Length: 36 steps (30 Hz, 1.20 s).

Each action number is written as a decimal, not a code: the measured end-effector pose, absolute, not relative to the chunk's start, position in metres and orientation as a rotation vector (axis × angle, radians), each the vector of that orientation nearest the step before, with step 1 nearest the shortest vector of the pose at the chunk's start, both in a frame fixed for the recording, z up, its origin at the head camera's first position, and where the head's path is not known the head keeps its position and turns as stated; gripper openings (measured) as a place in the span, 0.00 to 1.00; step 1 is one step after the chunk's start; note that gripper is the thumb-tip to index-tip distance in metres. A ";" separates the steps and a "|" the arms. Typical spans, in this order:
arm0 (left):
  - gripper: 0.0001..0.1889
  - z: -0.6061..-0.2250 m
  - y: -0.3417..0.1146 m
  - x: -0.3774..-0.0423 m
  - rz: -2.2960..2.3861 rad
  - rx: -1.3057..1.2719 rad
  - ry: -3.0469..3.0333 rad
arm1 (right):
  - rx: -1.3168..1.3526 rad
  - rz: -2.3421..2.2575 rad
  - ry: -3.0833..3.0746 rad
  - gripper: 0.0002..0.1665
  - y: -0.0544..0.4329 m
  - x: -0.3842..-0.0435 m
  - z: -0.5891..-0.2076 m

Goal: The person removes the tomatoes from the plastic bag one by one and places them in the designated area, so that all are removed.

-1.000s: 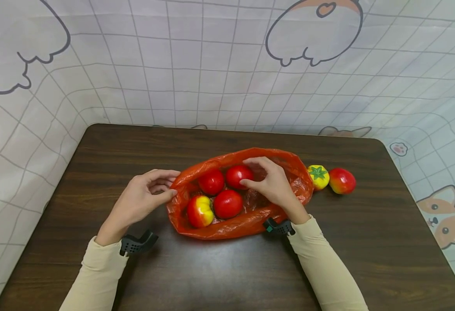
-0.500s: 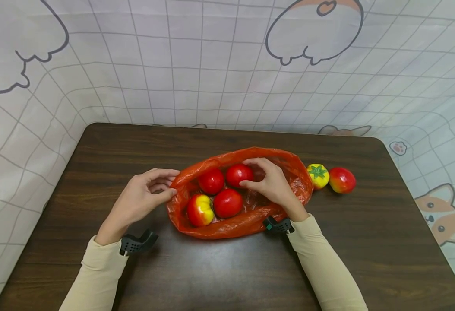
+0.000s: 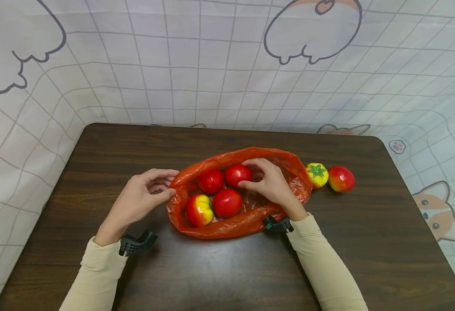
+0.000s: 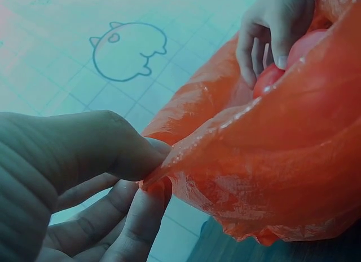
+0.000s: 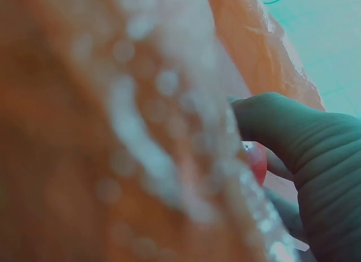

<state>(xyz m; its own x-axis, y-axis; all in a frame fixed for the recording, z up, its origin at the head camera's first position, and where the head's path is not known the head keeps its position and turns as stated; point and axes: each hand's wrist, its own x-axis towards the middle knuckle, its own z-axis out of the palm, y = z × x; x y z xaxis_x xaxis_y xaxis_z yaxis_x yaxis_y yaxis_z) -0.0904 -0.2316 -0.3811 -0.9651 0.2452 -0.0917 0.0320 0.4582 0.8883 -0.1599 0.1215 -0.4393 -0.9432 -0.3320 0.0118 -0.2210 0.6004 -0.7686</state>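
Note:
An orange-red plastic bag [image 3: 216,233] lies on the table with its mouth spread wide. My left hand [image 3: 136,198] pinches the bag's left rim between thumb and fingertips, as the left wrist view shows close up. Inside sit shiny red tomatoes [image 3: 227,203] and a red-and-yellow fruit [image 3: 199,211]. My right hand [image 3: 272,183] reaches into the bag, thumb and fingers gripping the tomato [image 3: 237,175] at the upper right of the group. In the right wrist view, blurred bag plastic [image 5: 141,132] hides most of that hand's fingers.
Just right of the bag, a yellow-and-red fruit with a green star-shaped top [image 3: 317,175] touches or nearly touches a red fruit [image 3: 341,179]. The dark wooden table [image 3: 212,276] meets a white grid-patterned cloth [image 3: 219,77] at its back edge.
Both hands, the bag and the fruit keep their places; only the head view shifts very slightly.

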 end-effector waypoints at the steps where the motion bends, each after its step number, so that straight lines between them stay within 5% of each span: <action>1: 0.22 -0.381 -0.232 -0.090 1.515 0.242 2.501 | -0.467 -1.265 2.692 0.31 0.122 -0.160 -0.439; 36: 0.22 -0.382 -0.228 -0.091 1.540 0.203 2.471 | -0.530 -1.362 2.679 0.31 0.143 -0.149 -0.409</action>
